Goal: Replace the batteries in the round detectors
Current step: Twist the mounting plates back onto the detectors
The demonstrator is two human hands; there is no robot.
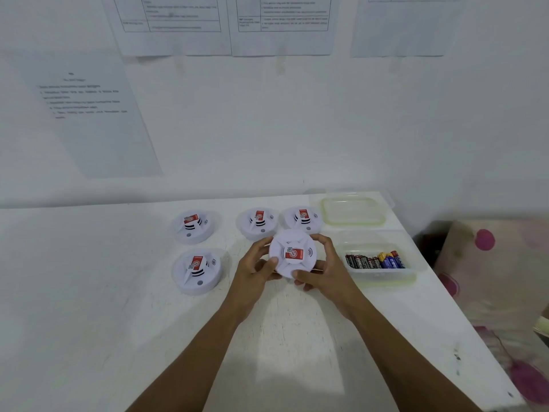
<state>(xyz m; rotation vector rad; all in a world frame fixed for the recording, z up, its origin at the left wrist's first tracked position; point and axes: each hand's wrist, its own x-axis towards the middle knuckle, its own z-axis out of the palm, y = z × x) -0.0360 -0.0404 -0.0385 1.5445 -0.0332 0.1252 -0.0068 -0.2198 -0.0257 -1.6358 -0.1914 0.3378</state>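
A white round detector (292,251) with a red sticker is held above the white table (89,292), face up. My left hand (256,264) grips its left rim, thumb on the top edge. My right hand (322,263) grips its right rim, fingers curled over the far side. Several more detectors lie on the table: two at the left (194,226) (198,269) and two behind the held one (258,223) (301,219). A clear tub (383,273) to the right holds several batteries (375,260), dark ones and blue ones.
An empty clear container (352,215) with a green rim sits at the table's back right corner. The wall behind carries printed sheets. The table's right edge runs diagonally; beyond it lies pink-patterned fabric (490,278).
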